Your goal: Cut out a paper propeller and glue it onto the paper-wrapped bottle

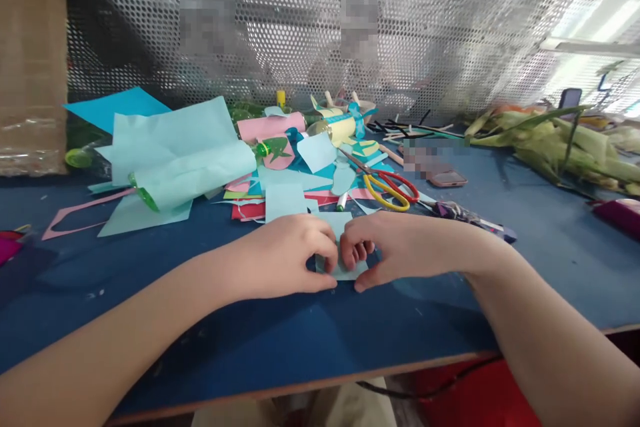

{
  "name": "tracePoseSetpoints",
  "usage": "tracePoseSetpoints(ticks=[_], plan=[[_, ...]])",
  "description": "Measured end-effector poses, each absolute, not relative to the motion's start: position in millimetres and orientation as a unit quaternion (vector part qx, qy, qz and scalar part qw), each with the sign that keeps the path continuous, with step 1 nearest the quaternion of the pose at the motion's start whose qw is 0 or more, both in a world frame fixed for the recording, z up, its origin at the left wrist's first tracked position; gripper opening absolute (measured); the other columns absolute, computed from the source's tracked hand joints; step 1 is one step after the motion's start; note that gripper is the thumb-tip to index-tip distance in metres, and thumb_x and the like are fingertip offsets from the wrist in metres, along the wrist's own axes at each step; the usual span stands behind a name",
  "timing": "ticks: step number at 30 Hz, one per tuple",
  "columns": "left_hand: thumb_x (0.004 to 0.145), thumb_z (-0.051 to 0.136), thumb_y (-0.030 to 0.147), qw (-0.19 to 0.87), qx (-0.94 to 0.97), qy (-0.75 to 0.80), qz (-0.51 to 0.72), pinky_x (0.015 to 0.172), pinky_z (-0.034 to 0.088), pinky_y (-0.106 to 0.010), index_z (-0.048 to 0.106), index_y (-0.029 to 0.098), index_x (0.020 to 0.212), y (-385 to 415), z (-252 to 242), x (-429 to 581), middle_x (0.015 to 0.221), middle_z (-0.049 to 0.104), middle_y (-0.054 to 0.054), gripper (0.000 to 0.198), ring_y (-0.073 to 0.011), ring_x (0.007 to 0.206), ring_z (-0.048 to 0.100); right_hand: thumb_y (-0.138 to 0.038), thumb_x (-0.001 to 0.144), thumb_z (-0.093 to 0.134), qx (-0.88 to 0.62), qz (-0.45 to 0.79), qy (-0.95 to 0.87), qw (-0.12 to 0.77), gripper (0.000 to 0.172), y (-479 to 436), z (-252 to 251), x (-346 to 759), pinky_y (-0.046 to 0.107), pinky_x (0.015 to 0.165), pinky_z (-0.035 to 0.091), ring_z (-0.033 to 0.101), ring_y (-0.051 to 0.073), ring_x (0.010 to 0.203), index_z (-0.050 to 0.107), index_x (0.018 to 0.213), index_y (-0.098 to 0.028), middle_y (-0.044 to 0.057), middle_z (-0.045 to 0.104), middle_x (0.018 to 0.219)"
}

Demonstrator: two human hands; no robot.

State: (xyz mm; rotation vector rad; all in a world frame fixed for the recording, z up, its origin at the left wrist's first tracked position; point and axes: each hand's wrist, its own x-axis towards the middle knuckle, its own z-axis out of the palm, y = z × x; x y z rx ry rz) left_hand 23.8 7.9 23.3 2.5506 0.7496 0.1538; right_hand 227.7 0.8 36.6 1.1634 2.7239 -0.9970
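Observation:
A small light blue paper square (345, 272) lies flat on the blue table between my hands. My left hand (300, 257) is at the paper's left side, fingers curled down onto it and the thumb near its lower edge. From the other side, my right hand (385, 247) bends its fingers against the paper, thumb at the lower right corner. Both hands hold it down; the fingertips are partly hidden. Just beyond are another light blue paper piece (285, 202), a green-tipped white marker (342, 201) and scissors (383, 173) with red and yellow handles.
Large light blue sheets (175, 140) cover a bottle at left. Paper-wrapped bottles (270, 125), scraps and a pink phone (447, 177) lie farther back. A dark patterned object (470, 219) rests right of the scissors; corn husks (545, 140) lie far right. Perforated metal (300, 33) stands behind.

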Motion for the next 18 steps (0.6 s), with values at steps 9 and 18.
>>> tracePoseSetpoints(ticks=[9, 18], plan=[[0.078, 0.065, 0.017, 0.251, 0.932, 0.261, 0.034, 0.079, 0.04, -0.026, 0.069, 0.02, 0.073, 10.1, 26.7, 24.2, 0.089, 0.066, 0.001, 0.008, -0.0156, 0.086, 0.058, -0.019, 0.076, 0.063, 0.378, -0.351, 0.857, 0.005, 0.007, 2.7, 34.8, 230.5, 0.021, 0.06, 0.045, 0.063, 0.013, 0.068, 0.069, 0.079, -0.021, -0.003, 0.07, 0.078], [0.077, 0.064, 0.017, 0.286, 0.909, 0.303, 0.029, 0.072, 0.041, -0.023, 0.064, 0.019, 0.078, 10.7, 25.3, 23.3, 0.086, 0.062, 0.002, 0.002, -0.0147, 0.084, 0.056, -0.023, 0.077, 0.06, 0.395, -0.369, 0.841, 0.027, 0.01, 2.5, 38.5, 230.2, 0.022, 0.058, 0.044, 0.063, 0.014, 0.067, 0.069, 0.081, -0.02, -0.001, 0.07, 0.077]])
